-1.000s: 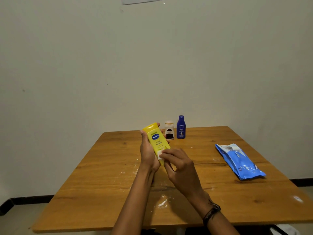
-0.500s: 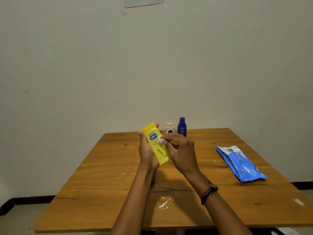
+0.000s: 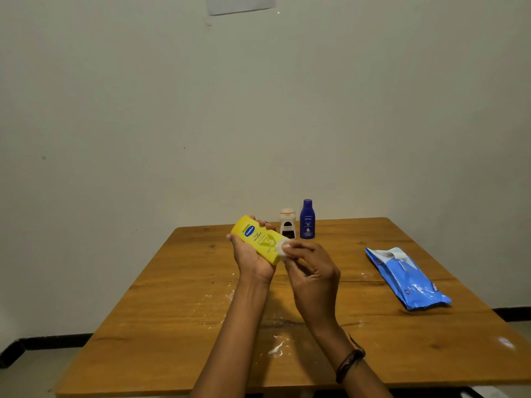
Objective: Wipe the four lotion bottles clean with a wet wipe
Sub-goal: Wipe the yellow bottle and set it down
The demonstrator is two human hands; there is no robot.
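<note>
My left hand [image 3: 250, 259] grips a yellow lotion bottle [image 3: 259, 237] above the middle of the wooden table [image 3: 373, 334], tilted with its cap up to the left. My right hand [image 3: 311, 272] pinches a small white wet wipe [image 3: 281, 249] against the bottle's lower right end. A small white bottle with a dark label [image 3: 287, 224] and a dark blue bottle [image 3: 307, 219] stand upright side by side at the table's far edge. A fourth bottle is not visible.
A blue pack of wet wipes [image 3: 406, 278] lies on the right side of the table. White lotion smears [image 3: 277, 348] spot the tabletop below my arms. A plain wall stands right behind the table.
The yellow bottle has tipped further over to the left. My right hand slid the wipe from the label near the cap down to the bottle's lower end.
</note>
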